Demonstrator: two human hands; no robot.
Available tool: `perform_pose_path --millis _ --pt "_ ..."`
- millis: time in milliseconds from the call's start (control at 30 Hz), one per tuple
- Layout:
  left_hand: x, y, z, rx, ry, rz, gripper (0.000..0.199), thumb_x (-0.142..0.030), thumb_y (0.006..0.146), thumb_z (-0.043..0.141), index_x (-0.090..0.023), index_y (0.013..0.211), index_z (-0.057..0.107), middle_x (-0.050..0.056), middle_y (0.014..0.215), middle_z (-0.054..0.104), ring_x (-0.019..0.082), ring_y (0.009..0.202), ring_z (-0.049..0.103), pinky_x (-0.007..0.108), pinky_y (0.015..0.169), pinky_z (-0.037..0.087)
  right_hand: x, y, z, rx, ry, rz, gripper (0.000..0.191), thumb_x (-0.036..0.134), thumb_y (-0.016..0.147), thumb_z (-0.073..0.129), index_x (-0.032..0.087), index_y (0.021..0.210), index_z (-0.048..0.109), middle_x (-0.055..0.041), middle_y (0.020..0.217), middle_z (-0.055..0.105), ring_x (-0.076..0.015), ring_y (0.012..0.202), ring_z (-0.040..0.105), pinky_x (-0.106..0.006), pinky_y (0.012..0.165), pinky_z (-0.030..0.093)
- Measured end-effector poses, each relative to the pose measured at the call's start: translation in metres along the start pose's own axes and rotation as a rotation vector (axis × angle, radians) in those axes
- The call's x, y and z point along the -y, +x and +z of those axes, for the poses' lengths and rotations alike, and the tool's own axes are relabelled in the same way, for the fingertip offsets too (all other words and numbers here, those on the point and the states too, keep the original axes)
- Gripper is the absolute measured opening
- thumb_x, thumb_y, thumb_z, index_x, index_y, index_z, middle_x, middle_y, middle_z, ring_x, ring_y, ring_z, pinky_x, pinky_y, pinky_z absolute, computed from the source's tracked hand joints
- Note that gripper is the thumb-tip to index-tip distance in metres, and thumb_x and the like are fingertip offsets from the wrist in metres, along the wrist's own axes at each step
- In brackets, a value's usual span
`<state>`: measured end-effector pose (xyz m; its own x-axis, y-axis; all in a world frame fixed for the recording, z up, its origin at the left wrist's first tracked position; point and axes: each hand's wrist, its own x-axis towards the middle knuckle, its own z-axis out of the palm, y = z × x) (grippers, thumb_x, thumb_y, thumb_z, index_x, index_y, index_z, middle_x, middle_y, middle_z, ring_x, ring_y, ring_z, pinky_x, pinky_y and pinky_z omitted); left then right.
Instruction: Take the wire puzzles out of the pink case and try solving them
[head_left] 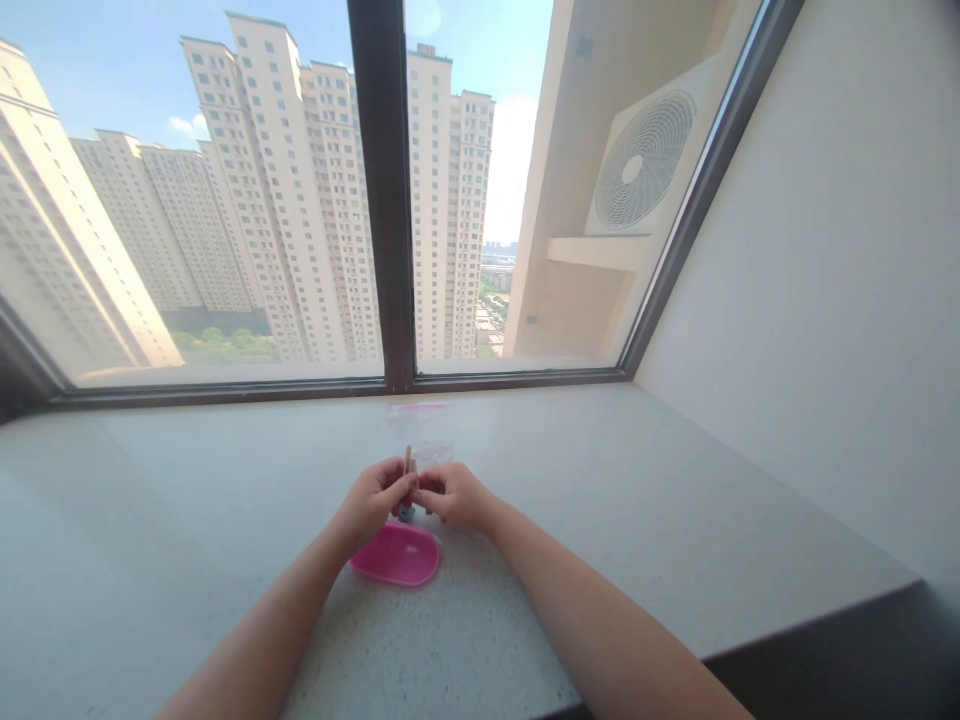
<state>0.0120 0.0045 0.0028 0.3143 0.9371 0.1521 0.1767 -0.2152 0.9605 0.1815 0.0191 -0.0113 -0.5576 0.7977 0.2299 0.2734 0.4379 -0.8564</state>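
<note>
My left hand (381, 492) and my right hand (455, 495) meet near the middle of the white speckled sill. Thin tan sticks (409, 460) stand up between the fingers; my left hand pinches them. The fingers of my right hand are closed against them from the right, and whether they grip the same sticks is too small to tell. Just under the fingertips is a small grey-blue object (406, 513), mostly hidden. A pink oval dish (397, 556) lies right below my hands, its upper left edge partly behind my left hand and wrist.
Behind my hands a clear plastic bag with a pink strip (420, 408) lies flat on the sill (187, 500). The dark window frame (397, 385) runs along the back, with a white wall (825, 300) at the right. The sill's front edge (817, 620) slants across the lower right.
</note>
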Motion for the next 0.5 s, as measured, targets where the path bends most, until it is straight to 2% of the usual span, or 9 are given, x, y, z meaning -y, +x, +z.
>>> perform_pose_path --millis 167,500 --pt "-0.0024 -0.0004 -0.0004 -0.003 0.005 0.002 0.026 -0.04 0.078 0.057 -0.014 0.075 0.057 -0.003 0.057 0.052 0.009 0.047 0.045 0.021 0.047 0.036 -0.001 0.0 0.0006 0.021 0.022 0.011 0.028 0.038 0.081 0.06 0.011 0.086 0.068 0.0012 0.058 0.056 -0.008 0.05 0.046 -0.019 0.047 0.033" --pt "-0.0071 -0.0011 -0.0012 0.025 -0.034 -0.037 0.027 -0.041 0.077 0.059 -0.014 0.076 0.059 -0.002 0.057 0.053 0.01 0.048 0.047 0.022 0.047 0.038 -0.0016 0.0026 0.0011 0.107 0.094 -0.029 0.027 0.037 0.087 0.052 0.014 0.086 0.067 -0.0009 0.07 0.061 -0.0085 0.056 0.051 -0.018 0.052 0.04"
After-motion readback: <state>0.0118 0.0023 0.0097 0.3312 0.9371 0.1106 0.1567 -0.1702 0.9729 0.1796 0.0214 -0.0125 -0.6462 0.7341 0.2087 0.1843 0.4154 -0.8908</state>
